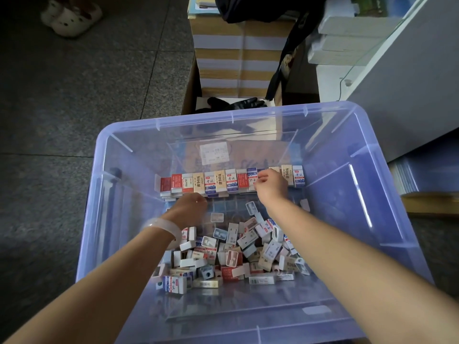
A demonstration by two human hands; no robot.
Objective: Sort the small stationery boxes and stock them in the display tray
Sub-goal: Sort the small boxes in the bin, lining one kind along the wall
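Observation:
A row of small stationery boxes [218, 182] stands upright along the far side of a clear display tray [223, 207] inside a translucent blue bin [129, 135]. A loose heap of small boxes [233, 254] fills the tray's near part. My right hand [270, 187] reaches into the row and pinches a white and blue box [252, 178] there. My left hand [191, 207], with a pale bracelet on its wrist, hovers just below the row's left part with its fingers curled under; whether it holds anything is hidden.
Beyond the bin stand stacked bundles of paper [238, 53] and a black glove [236, 104] in a carton. A grey counter [409, 90] rises at the right. Grey tiled floor [62, 108] lies at the left, with pale clogs [70, 17] on a person's feet.

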